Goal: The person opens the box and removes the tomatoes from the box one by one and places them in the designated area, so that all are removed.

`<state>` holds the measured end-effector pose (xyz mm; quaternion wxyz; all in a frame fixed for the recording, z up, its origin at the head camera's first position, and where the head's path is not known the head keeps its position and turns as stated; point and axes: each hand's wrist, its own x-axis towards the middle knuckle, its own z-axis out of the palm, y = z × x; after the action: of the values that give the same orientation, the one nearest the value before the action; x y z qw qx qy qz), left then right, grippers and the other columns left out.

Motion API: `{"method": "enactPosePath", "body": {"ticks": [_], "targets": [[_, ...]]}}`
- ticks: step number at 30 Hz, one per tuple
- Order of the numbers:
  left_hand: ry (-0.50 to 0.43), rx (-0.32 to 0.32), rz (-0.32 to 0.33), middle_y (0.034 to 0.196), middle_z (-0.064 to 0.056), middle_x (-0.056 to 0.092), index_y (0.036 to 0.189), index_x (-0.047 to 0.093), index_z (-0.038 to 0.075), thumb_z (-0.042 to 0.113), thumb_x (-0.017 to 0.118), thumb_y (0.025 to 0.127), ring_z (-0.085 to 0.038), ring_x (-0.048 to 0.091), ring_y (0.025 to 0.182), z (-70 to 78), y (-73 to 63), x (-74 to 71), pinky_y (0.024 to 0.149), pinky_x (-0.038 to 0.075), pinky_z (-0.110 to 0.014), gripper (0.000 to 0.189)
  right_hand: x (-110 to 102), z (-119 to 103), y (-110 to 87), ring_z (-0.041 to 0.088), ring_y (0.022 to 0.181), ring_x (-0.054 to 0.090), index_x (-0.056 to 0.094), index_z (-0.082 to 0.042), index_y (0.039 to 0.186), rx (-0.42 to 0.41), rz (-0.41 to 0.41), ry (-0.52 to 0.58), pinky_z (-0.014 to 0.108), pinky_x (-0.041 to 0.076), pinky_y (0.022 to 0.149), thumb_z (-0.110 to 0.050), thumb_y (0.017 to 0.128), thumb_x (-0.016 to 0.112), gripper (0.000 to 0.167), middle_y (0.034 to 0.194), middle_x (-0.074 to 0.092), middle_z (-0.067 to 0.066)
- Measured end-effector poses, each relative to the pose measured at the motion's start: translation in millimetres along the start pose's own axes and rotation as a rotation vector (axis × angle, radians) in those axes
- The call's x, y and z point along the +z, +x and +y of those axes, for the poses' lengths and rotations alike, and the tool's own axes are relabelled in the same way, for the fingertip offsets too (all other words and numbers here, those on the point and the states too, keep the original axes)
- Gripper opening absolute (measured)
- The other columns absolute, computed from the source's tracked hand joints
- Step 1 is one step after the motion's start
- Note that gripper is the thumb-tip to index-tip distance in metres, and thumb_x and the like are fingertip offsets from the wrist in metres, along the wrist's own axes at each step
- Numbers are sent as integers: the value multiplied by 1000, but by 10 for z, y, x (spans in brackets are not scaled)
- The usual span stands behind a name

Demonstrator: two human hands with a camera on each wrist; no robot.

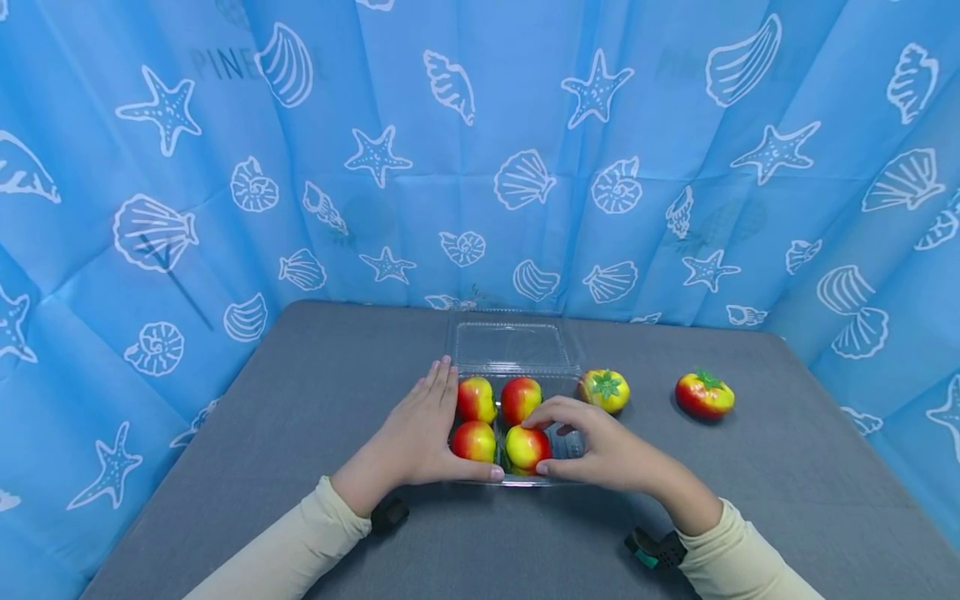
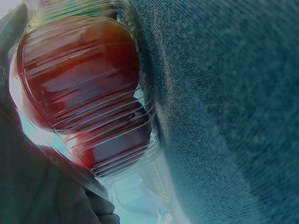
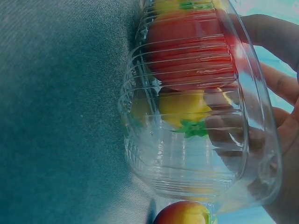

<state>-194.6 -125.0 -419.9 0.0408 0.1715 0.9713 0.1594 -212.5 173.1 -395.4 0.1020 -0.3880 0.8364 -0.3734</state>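
A clear plastic clamshell box [image 1: 570, 473] stands on the table with its lid [image 1: 513, 343] folded back. Inside are several glossy red-and-yellow fruits with green leafy caps, among them a back-left fruit [image 1: 476, 400], a back-right fruit [image 1: 521, 400] and a front-left fruit [image 1: 473, 441]. My left hand [image 1: 423, 433] lies along the box's left side, fingers straight, thumb along the front rim. With thumb and fingers my right hand [image 1: 600, 442] holds the front-right fruit [image 1: 527, 447] inside the box. Through the wall, the right wrist view shows red fruit [image 3: 191, 51] near its fingers.
Just behind the right hand, one more fruit [image 1: 606, 390] sits by the box's right edge. Farther right, another fruit [image 1: 705, 395] rests on the grey tabletop [image 1: 787, 500]. A blue shell-print curtain [image 1: 480, 167] hangs behind and at both sides.
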Motion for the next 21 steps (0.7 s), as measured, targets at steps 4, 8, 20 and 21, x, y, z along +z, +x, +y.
{"method": "enactPosePath", "body": {"ticks": [4, 8, 20, 21], "targets": [[0, -4, -1, 181, -13, 5, 171, 12, 9, 100, 57, 70, -34, 6, 168, -9, 10, 16, 134, 20, -55, 144, -3, 4, -3, 11, 118, 63, 67, -26, 132, -4, 0, -1, 42, 60, 99, -27, 90, 87, 46, 133, 68, -12], [-4, -6, 2, 181, -13, 6, 171, 13, 9, 99, 59, 70, -35, 7, 168, -8, 11, 20, 133, 21, -55, 143, -10, 6, -8, 11, 119, 63, 67, -26, 131, -8, 3, -5, 41, 60, 100, -27, 90, 87, 46, 133, 69, -12], [5, 1, 3, 180, -13, 3, 171, 12, 7, 102, 54, 69, -34, 7, 168, -12, 4, 16, 134, 20, -53, 146, -68, 69, -23, 12, 116, 63, 67, -25, 132, -39, 22, 0, 41, 61, 97, -27, 92, 85, 44, 134, 69, -10], [7, 0, 3, 180, -13, 3, 171, 12, 8, 102, 54, 69, -34, 7, 168, -12, 4, 16, 134, 21, -53, 145, -73, 73, -25, 12, 116, 64, 67, -25, 132, -39, 23, 2, 42, 61, 97, -27, 92, 85, 44, 134, 69, -10]]}}
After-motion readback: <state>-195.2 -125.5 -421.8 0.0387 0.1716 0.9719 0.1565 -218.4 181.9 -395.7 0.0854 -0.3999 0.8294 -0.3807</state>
